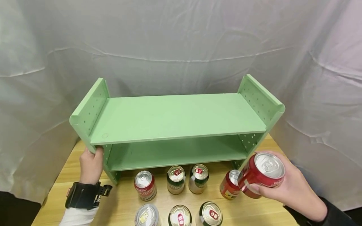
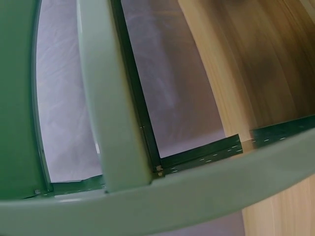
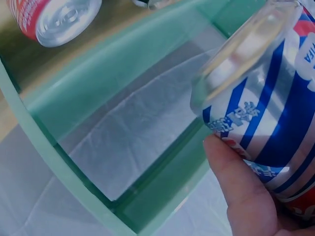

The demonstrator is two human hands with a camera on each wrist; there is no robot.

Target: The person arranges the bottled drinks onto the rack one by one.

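A red soda can (image 1: 264, 175) with a silver top is held in my right hand (image 1: 291, 179), raised above the table near the shelf's right front edge. The right wrist view shows blue and white stripes on this can (image 3: 261, 113), with the thumb (image 3: 241, 182) against its side. My left hand (image 1: 91, 164) grips the left side panel of a green two-tier shelf (image 1: 175, 119), just under the upper board. Some of its fingers are hidden behind the panel. The left wrist view shows only the shelf frame (image 2: 118, 98), not the hand.
Several cans stand on the wooden table (image 1: 249, 213) before the shelf. They include a red can (image 1: 145, 186) at left, green-and-gold cans (image 1: 176, 180) in the middle and another red can (image 1: 230, 185) at right. A grey curtain (image 1: 181, 47) hangs behind.
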